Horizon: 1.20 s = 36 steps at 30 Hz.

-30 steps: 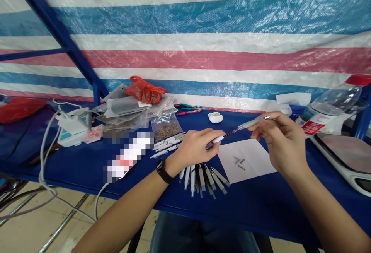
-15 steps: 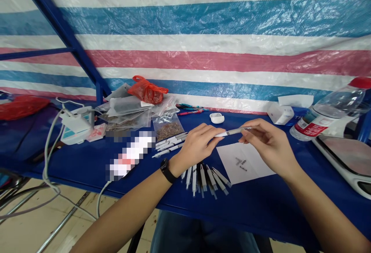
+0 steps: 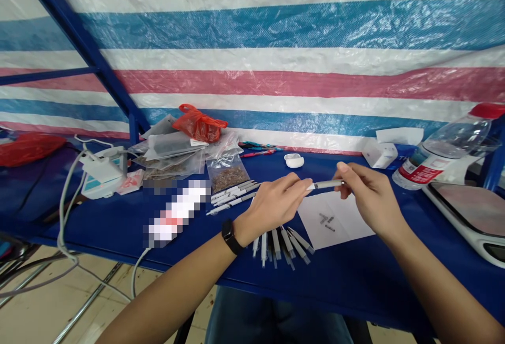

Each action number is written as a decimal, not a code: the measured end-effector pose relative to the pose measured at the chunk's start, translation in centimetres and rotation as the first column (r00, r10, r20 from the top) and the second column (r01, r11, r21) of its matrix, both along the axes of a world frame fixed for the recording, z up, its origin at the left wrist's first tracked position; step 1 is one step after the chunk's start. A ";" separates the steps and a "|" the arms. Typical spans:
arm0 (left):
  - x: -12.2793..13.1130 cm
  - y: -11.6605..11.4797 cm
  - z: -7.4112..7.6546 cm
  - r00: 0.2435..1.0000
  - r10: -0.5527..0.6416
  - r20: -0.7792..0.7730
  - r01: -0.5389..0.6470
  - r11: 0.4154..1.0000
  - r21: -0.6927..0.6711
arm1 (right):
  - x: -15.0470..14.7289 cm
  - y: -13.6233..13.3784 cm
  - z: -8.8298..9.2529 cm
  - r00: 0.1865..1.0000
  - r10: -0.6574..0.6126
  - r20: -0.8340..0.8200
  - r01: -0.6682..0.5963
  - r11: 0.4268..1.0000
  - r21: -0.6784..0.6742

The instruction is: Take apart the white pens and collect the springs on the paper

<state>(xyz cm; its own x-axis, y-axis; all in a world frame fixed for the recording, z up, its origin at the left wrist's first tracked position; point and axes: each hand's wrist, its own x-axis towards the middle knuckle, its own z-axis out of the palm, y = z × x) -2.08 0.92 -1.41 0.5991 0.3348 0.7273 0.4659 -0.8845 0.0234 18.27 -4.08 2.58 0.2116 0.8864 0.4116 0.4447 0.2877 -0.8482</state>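
A white pen (image 3: pixel 326 184) lies level between my two hands, over the paper. My left hand (image 3: pixel 278 202), with a black band on its wrist, is closed on the pen's left end. The thumb and fingers of my right hand (image 3: pixel 369 191) pinch its right end. Under my left hand, several white pens (image 3: pixel 286 244) are fanned out near the table's front, partly hidden. More white pens (image 3: pixel 231 196) lie in a row to the left. A white sheet of paper (image 3: pixel 347 223) carries a few small grey strips (image 3: pixel 327 221).
Bags of dried material (image 3: pixel 226 173) and a red plastic bag (image 3: pixel 201 123) are piled at the back left. A white earphone case (image 3: pixel 294 160) sits behind my hands. A large bottle (image 3: pixel 437 157) and a scale (image 3: pixel 469 218) stand at right. Cables (image 3: pixel 63 218) run along the left.
Both hands have moved slightly to the right and down with the pen. My right thumb has lifted and now points upward near the pen's end.
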 end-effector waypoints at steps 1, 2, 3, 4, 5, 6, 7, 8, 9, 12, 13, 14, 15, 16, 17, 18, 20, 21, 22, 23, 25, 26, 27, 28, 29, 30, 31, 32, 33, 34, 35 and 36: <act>-0.1 0.0 0.0 1.000 0.014 0.000 -0.014 1.000 -0.019 | 0.0 0.0 0.1 1.000 0.018 -0.013 -0.018 1.000 0.009; -0.1 0.1 0.0 1.000 0.025 0.005 -0.025 0.999 -0.038 | 0.0 0.0 0.2 0.999 0.047 -0.022 -0.047 0.999 0.018; -0.2 0.2 0.0 0.999 0.032 0.011 -0.031 0.998 -0.055 | 0.0 0.0 0.2 0.996 0.082 -0.018 -0.081 0.996 0.024; -0.3 0.3 0.0 0.999 0.034 0.018 -0.033 0.997 -0.068 | -0.1 0.0 0.2 0.994 0.113 0.002 -0.113 0.993 0.025; -0.4 0.4 -0.1 0.999 0.035 0.023 -0.034 0.997 -0.075 | -0.2 0.0 0.2 0.990 0.136 0.034 -0.137 0.990 0.023; -0.4 0.5 -0.1 0.999 0.035 0.024 -0.033 0.996 -0.077 | -0.3 -0.1 0.1 0.987 0.146 0.071 -0.148 0.989 0.023; -0.4 0.5 -0.1 0.999 0.033 0.022 -0.031 0.997 -0.073 | -0.4 -0.2 0.0 0.984 0.143 0.110 -0.146 0.989 0.024; -0.4 0.5 -0.2 0.999 0.028 0.015 -0.027 0.997 -0.068 | -0.5 -0.2 -0.1 0.981 0.127 0.149 -0.132 0.991 0.024; -0.4 0.5 -0.2 1.000 0.023 0.005 -0.023 0.998 -0.063 | -0.6 -0.2 -0.2 0.978 0.102 0.181 -0.108 0.994 0.023; -0.1 0.3 -0.2 1.000 0.008 -0.002 -0.008 0.999 -0.047 | -0.5 -0.2 -0.4 0.974 0.020 0.227 -0.022 1.000 0.005; -0.1 0.3 -0.2 1.000 0.004 0.004 -0.004 0.999 -0.051 | -0.4 -0.2 -0.4 0.974 0.010 0.227 -0.010 1.000 -0.001; -0.1 0.2 -0.1 1.000 0.000 0.012 0.000 0.998 -0.059 | -0.3 -0.2 -0.4 0.976 0.014 0.219 -0.014 1.000 0.000; -0.1 0.3 -0.1 1.000 -0.004 0.024 0.006 0.997 -0.071 | -0.2 -0.2 -0.3 0.978 0.032 0.207 -0.034 0.999 0.009; -0.2 0.3 0.0 0.999 -0.008 0.037 0.011 0.996 -0.085 | -0.1 -0.2 -0.2 0.979 0.060 0.196 -0.065 0.998 0.020; -0.3 0.4 0.1 0.999 -0.010 0.048 0.015 0.995 -0.098 | -0.1 -0.2 -0.1 0.978 0.091 0.187 -0.098 0.995 0.032; -0.4 0.6 0.1 0.998 -0.008 0.060 0.014 0.994 -0.106 | -0.1 -0.2 0.0 0.976 0.120 0.182 -0.129 0.991 0.041; -0.7 0.8 0.2 0.997 0.006 0.079 0.003 0.994 -0.108 | -0.2 -0.2 0.0 0.967 0.163 0.194 -0.176 0.983 0.049; -0.8 0.9 0.2 0.997 0.013 0.081 -0.005 0.995 -0.103 | -0.3 -0.3 0.0 0.963 0.165 0.215 -0.180 0.982 0.053; -0.9 1.0 0.2 0.997 0.019 0.081 -0.012 0.996 -0.091 | -0.4 -0.3 -0.2 0.957 0.154 0.245 -0.174 0.983 0.061; -0.9 1.0 0.2 0.997 0.022 0.078 -0.016 0.997 -0.074 | -0.5 -0.3 -0.3 0.951 0.134 0.278 -0.160 0.985 0.070; -0.9 1.0 0.1 0.998 0.015 0.066 -0.012 0.999 -0.036 | -0.7 -0.3 -0.7 0.944 0.084 0.320 -0.113 0.991 0.075; -0.8 1.0 0.0 0.998 0.008 0.060 -0.006 1.000 -0.022 | -0.7 -0.3 -0.8 0.945 0.066 0.322 -0.093 0.993 0.071; -0.8 1.0 0.0 0.998 0.000 0.058 0.001 1.000 -0.014 | -0.7 -0.2 -0.9 0.949 0.059 0.311 -0.084 0.994 0.068; -0.8 1.0 0.0 0.998 -0.005 0.059 0.006 1.000 -0.014 | -0.7 -0.2 -0.9 0.954 0.063 0.294 -0.087 0.994 0.067; -0.8 1.1 0.0 0.998 -0.005 0.063 0.006 1.000 -0.022 | -0.7 -0.1 -0.8 0.956 0.078 0.282 -0.101 0.992 0.070; -0.9 1.1 0.0 0.998 -0.001 0.069 0.003 0.999 -0.032 | -0.7 -0.1 -0.7 0.955 0.097 0.281 -0.125 0.989 0.082; -1.0 1.2 0.1 0.997 0.007 0.074 -0.004 0.999 -0.043 | -0.8 -0.1 -0.6 0.949 0.120 0.291 -0.154 0.983 0.097; -1.1 1.3 0.1 0.997 0.012 0.073 -0.008 0.999 -0.051 | -0.8 -0.2 -0.5 0.943 0.134 0.305 -0.176 0.978 0.111; -1.2 1.4 0.1 0.998 0.013 0.066 -0.010 0.999 -0.053 | -1.0 -0.2 -0.4 0.937 0.142 0.319 -0.188 0.975 0.118; -1.3 1.5 0.2 0.998 0.011 0.055 -0.008 0.999 -0.047 | -1.1 -0.2 -0.4 0.935 0.142 0.326 -0.190 0.974 0.122; -1.3 1.5 0.2 0.999 0.008 0.039 -0.007 0.999 -0.032 | -1.3 -0.2 -0.5 0.938 0.136 0.320 -0.181 0.977 0.115; -1.4 1.5 0.2 1.000 0.006 0.017 -0.006 1.000 -0.006 | -1.4 -0.2 -0.7 0.947 0.131 0.293 -0.164 0.982 0.091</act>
